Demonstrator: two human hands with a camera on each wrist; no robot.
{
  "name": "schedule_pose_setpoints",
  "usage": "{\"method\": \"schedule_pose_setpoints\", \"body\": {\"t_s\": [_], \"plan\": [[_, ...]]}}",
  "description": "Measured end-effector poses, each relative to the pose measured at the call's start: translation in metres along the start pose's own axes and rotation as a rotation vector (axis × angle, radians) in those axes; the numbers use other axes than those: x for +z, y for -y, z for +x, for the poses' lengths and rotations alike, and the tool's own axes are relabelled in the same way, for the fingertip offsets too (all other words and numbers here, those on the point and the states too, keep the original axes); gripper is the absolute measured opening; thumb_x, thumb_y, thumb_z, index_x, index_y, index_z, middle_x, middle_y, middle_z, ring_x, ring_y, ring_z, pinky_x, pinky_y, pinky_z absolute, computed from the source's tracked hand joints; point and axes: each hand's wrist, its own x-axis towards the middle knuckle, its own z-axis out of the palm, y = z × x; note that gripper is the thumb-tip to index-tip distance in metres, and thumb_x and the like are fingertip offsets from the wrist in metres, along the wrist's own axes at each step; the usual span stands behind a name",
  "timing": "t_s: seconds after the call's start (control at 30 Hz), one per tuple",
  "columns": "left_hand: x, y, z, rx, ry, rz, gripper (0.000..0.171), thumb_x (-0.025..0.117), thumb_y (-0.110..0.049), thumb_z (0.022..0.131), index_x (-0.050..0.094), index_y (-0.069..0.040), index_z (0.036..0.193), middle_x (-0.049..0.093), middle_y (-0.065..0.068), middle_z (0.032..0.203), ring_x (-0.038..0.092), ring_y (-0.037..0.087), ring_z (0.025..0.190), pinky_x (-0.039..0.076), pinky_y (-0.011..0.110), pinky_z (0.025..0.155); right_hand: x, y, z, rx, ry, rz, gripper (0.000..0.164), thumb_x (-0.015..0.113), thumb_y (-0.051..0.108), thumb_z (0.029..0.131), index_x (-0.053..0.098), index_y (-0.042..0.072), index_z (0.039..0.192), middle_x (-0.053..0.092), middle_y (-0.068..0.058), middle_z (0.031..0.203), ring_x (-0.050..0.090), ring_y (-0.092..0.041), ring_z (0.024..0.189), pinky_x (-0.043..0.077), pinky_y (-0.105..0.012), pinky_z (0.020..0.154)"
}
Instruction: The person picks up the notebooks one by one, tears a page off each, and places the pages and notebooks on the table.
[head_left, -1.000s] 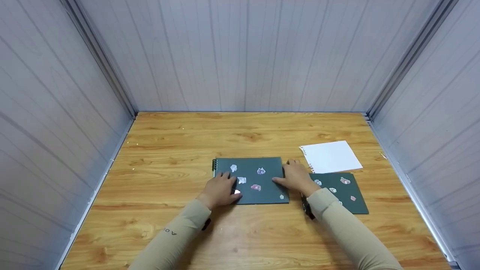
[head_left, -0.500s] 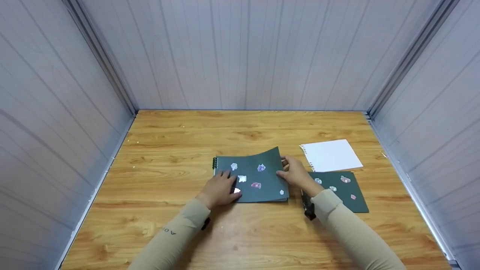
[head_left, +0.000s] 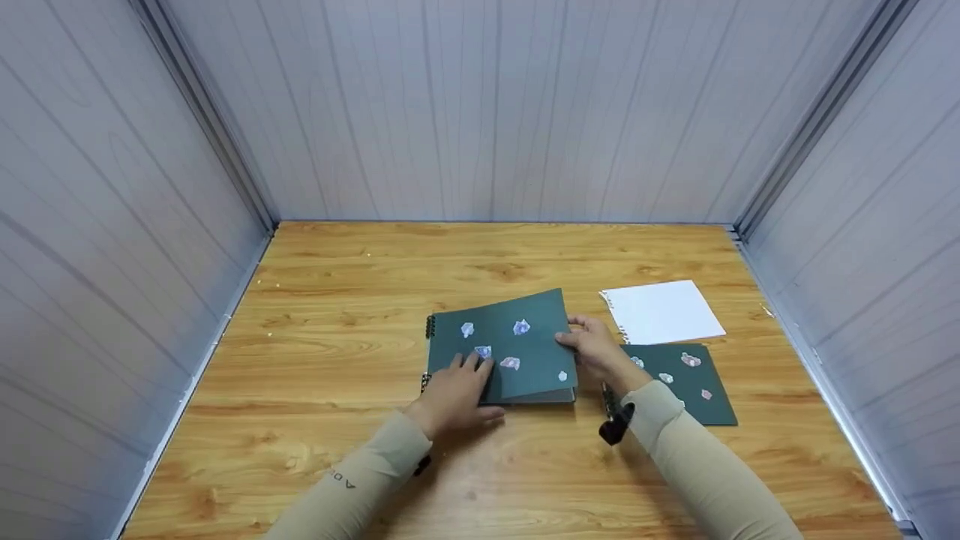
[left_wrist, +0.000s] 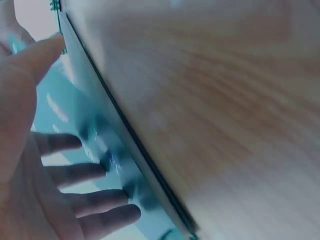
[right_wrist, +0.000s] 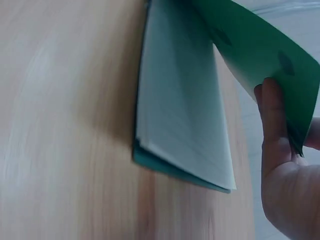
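Observation:
A dark green spiral notebook [head_left: 534, 346] with several small stickers lies on the wooden table, its coil binding [head_left: 430, 325] on the left side. My right hand [head_left: 596, 349] pinches the right edge of its front cover between thumb and fingers, holding it lifted. In the right wrist view the raised cover [right_wrist: 265, 45] bends away from the white pages [right_wrist: 185, 110], which lie flat on the back cover. At the notebook's lower left is my left hand [head_left: 454, 391], its fingers spread over the cover's stickers and its thumb out past the front edge.
A second green stickered notebook [head_left: 709, 379] lies to the right, partly under the right forearm. Behind it is a white sheet [head_left: 664, 313] with a torn, perforated left edge. Pale panel walls [head_left: 491, 112] enclose the table at the back and sides.
My right hand has raised the notebook's cover, whose far right corner has come up off the pages. The left hand has shifted slightly right and toward the front edge.

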Motion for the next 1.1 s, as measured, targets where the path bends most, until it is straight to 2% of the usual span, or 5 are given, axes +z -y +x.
{"method": "schedule_pose_setpoints", "body": {"t_s": [0.43, 0.6, 0.7, 0.87, 1.1], "plan": [[-0.007, -0.032, 0.005, 0.000, -0.307, 0.289, 0.058, 0.064, -0.020, 0.106, 0.051, -0.003, 0.160, 0.068, 0.025, 0.142, 0.076, 0.036, 0.103, 0.067, 0.044, 0.069, 0.007, 0.016, -0.004, -0.025, 0.051, 0.208, 0.048, 0.063, 0.003, 0.106, 0.049, -0.008, 0.150, 0.080, 0.001, 0.107, 0.078, -0.010, 0.094, 0.066, -0.027, 0.083], [-0.008, -0.030, 0.002, -0.014, -0.361, 0.246, 0.051, 0.056, -0.009, 0.110, 0.051, -0.001, 0.159, 0.070, 0.025, 0.142, 0.078, 0.036, 0.103, 0.068, 0.045, 0.071, 0.007, 0.016, -0.006, -0.027, 0.067, 0.280, 0.018, 0.058, 0.015, 0.113, 0.066, 0.008, 0.127, 0.079, 0.003, 0.097, 0.077, -0.011, 0.086, 0.065, -0.026, 0.078], [-0.008, -0.024, -0.002, -0.015, -0.407, 0.169, 0.052, 0.058, -0.006, 0.108, 0.052, 0.000, 0.159, 0.070, 0.024, 0.142, 0.079, 0.037, 0.102, 0.068, 0.048, 0.073, 0.006, 0.011, -0.006, -0.045, 0.070, 0.274, 0.022, 0.053, 0.020, 0.116, 0.068, 0.008, 0.126, 0.080, -0.005, 0.105, 0.078, -0.014, 0.089, 0.066, -0.029, 0.082], [-0.013, -0.014, -0.007, -0.022, -0.485, -0.012, 0.056, 0.062, -0.004, 0.103, 0.052, 0.003, 0.157, 0.070, 0.024, 0.142, 0.079, 0.039, 0.104, 0.067, 0.051, 0.082, 0.013, -0.002, -0.003, -0.131, 0.082, -0.009, 0.047, 0.051, 0.019, 0.116, 0.052, -0.014, 0.149, 0.067, -0.033, 0.140, 0.077, -0.033, 0.118, 0.062, -0.043, 0.105], [-0.016, 0.000, -0.015, -0.024, -0.624, -0.244, 0.054, 0.057, 0.004, 0.103, 0.050, 0.009, 0.156, 0.071, 0.028, 0.137, 0.076, 0.041, 0.115, 0.065, 0.051, 0.093, 0.023, -0.020, -0.009, -0.309, 0.152, -0.758, 0.061, 0.070, 0.033, 0.106, 0.055, 0.000, 0.156, 0.049, -0.022, 0.167, 0.040, -0.046, 0.159, 0.032, -0.062, 0.131]]}}
